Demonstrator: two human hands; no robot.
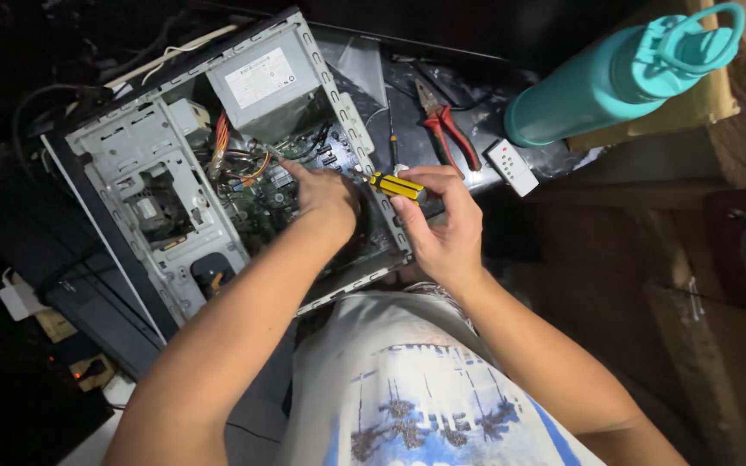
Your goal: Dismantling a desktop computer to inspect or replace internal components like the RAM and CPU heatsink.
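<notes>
Looking down from your head camera, your right hand point(445, 226) is closed around the yellow-and-black screwdriver point(395, 185), its tip aimed into the open computer case point(174, 250) lying on its side. Your left hand point(325, 197) reaches inside over the motherboard point(271, 194); whether it grips anything cannot be told. Red pliers point(447, 128), a white remote point(511, 166) and a teal bottle point(615, 78) lie just beyond.

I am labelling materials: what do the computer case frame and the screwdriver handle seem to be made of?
The grey open computer case frame looks like bare matte sheet metal, with punched holes and folded edges. The yellow-and-black screwdriver handle, in the right hand, looks like glossy plastic, perhaps rubber-striped.
</notes>
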